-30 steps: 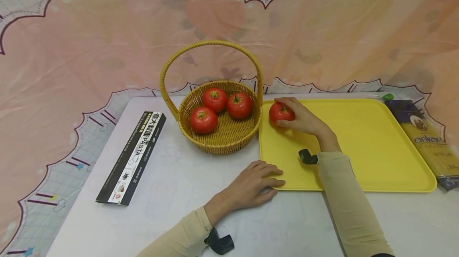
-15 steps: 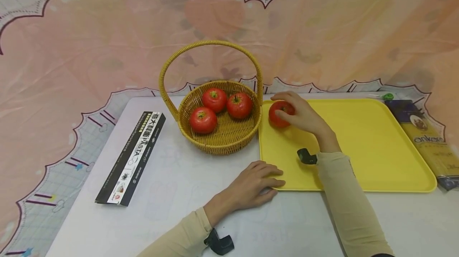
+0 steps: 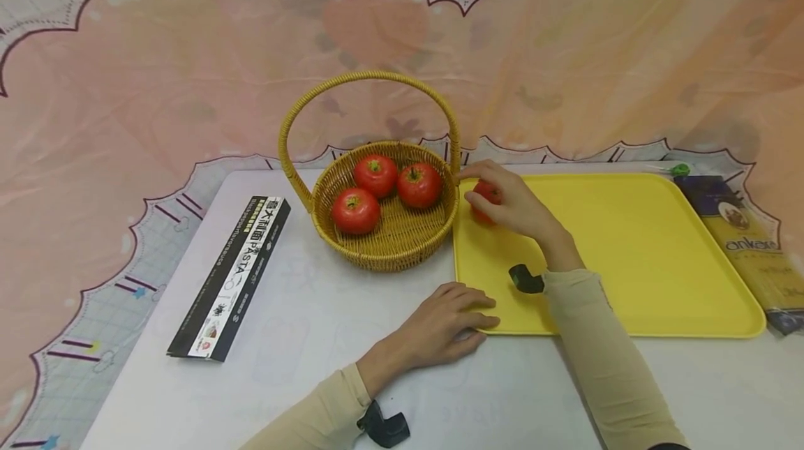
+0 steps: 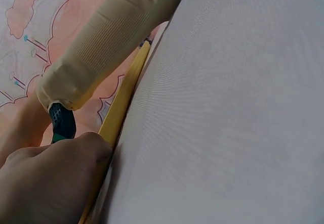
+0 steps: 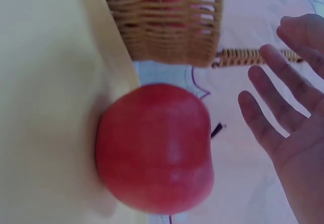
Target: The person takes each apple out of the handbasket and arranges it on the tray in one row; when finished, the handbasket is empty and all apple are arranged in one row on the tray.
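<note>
A red apple with a short dark stem sits on the yellow tray near its left end. Over it hovers my right hand, fingers spread and apart from the apple in the right wrist view. In the head view its fingertips overlap the right foot of the handle on the wicker basket; contact cannot be told. Three more red apples lie inside the basket. My left hand rests with relaxed fingers on the tray's front left corner, its thumb side by the rim in the left wrist view.
A black and white pasta box lies on the white table at the left. Past the tray's right edge is a yellow and dark blue packet. A patterned cloth hangs behind the table.
My right hand has let go of the apple, lifted off it and shifted left toward the basket handle. The apple stays on the tray, and the left hand has not moved.
</note>
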{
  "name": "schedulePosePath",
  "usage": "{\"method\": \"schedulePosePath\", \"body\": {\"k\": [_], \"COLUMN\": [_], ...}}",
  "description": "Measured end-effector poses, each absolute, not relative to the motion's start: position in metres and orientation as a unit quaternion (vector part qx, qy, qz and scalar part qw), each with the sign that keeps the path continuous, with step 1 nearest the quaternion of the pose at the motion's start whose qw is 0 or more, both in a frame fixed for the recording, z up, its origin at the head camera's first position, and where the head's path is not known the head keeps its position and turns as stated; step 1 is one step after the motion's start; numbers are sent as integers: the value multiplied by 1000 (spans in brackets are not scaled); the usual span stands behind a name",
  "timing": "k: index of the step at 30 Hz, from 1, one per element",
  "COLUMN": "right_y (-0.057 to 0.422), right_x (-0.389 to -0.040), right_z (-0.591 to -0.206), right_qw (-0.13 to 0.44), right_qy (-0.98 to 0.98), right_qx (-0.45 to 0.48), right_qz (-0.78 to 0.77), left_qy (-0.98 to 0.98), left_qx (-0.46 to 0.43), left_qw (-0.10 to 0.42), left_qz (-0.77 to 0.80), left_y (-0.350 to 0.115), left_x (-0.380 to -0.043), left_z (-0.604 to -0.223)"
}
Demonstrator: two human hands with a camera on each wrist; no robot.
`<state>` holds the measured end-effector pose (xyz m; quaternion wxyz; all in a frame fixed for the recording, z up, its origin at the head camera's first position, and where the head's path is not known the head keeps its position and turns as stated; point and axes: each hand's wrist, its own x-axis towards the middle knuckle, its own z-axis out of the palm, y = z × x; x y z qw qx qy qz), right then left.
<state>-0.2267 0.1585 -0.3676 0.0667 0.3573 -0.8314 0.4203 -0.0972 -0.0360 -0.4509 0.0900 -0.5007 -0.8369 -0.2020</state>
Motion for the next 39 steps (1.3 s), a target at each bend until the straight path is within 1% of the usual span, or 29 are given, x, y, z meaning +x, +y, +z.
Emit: {"method": "schedulePosePath", "body": {"k": [9,15,18,20,24,30,36,39], "right_y": [144,132,124,119,111,99,89,85], "right_x": [-221,-220,-219,-219,-224,-238,-250,-253], "right_z": [-360,-368,-371,-371,-368,-369,-372,-371], "right_qw": [65,33,12,7,13,20,20,29], "right_qy": [-831,-823,-830,-840,-849,-851,-852,-851], "right_qx": [381,410,410,408,424,456,465,468], "right_qz": [399,392,378,357,314,262,241,235], "left_qy": [-836,-838,-837,-836,-835,-836,-838,-838], "left_qx": [-501,-498,-500,-502,-504,-503,-498,-497], "left_qw": [94,89,88,89,97,93,90,93], "left_qz": [-203,-205,-205,-203,-198,-200,-203,-204], "left_y": [-36,-34,-34,-34,-34,-35,-36,-35], "left_x": [-97,-94,-93,-92,-93,-93,-94,-94], "left_z": [-450,-452,-453,-454,-454,-451,-451,-451]}}
